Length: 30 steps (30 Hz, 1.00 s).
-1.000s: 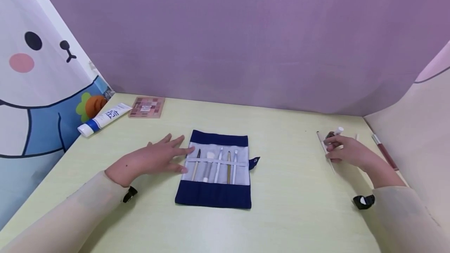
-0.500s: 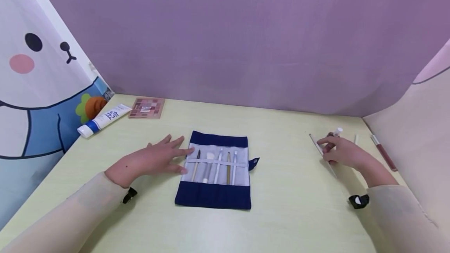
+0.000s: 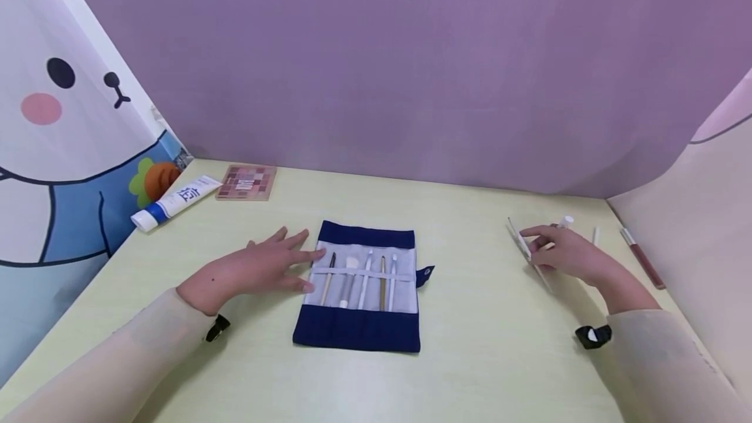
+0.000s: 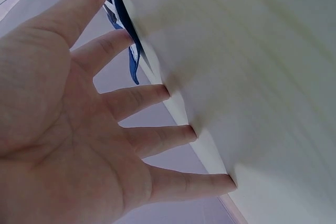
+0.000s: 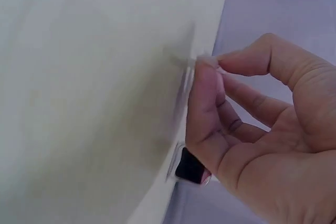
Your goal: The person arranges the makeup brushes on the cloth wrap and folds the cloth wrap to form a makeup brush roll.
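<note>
the brush roll (image 3: 357, 330) lay open on the table (image 3: 470, 358): navy fabric at its near and far flaps, pale grey lining between. its lining held five slim tools in a row beneath an elastic band (image 3: 402, 277). from left to right these were a dark-tipped tool (image 3: 326, 286), a white-headed brush (image 3: 346, 291), a white tool (image 3: 364, 289), a gold-brown tool (image 3: 382, 289) and a second white tool (image 3: 391, 289). a navy tab (image 3: 424, 274) projected from the roll's right edge.

the left hand (image 3: 255, 269), fingers spread and grasping nothing, touched the roll's left edge. the right hand (image 3: 564, 253), well to the roll's right, pinched a slim pale stick (image 3: 525, 247), tilted, between thumb and index finger; its tip was too blurred to identify.

a red-brown tube (image 3: 646, 263) lay farther right of the roll. beyond the right hand stood a white-capped bottle (image 3: 566, 221), mostly hidden. beyond the roll, to its left, lay a white-and-blue squeeze tube (image 3: 185, 198) and a pink palette (image 3: 247, 183).
</note>
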### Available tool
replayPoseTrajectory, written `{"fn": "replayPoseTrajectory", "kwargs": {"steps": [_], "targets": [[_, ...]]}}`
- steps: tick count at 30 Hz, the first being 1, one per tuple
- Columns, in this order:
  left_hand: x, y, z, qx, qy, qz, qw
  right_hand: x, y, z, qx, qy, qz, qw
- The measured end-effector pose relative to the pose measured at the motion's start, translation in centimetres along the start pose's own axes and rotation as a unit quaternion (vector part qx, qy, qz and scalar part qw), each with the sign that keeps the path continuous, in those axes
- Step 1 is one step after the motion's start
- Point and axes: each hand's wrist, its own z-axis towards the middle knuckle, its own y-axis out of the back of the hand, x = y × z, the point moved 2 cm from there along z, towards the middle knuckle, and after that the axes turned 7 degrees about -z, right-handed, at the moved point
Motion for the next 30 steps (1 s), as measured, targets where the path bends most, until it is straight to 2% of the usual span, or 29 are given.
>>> {"fn": "replayPoseTrajectory", "kwargs": {"steps": [7,17,24,30], "targets": [[0.2,-0.1,0.0,-0.001,0.0,-0.001,1.0,2.4,-0.1,0.8,-0.024,0.033,0.064,0.9971],[0.1,-0.1,0.1,-0.003,0.004,0.001,1.0,8.3,-1.0,2.5,-0.026,0.077,0.146,0.986],[0.2,-0.2,0.2,-0.002,0.007,0.002,1.0,11.9,-1.8,4.1,-0.027,0.094,0.192,0.9765],[0.3,-0.3,0.2,-0.003,0.007,0.003,1.0,14.2,-3.3,5.8,-0.037,0.104,0.247,0.9627]]}}
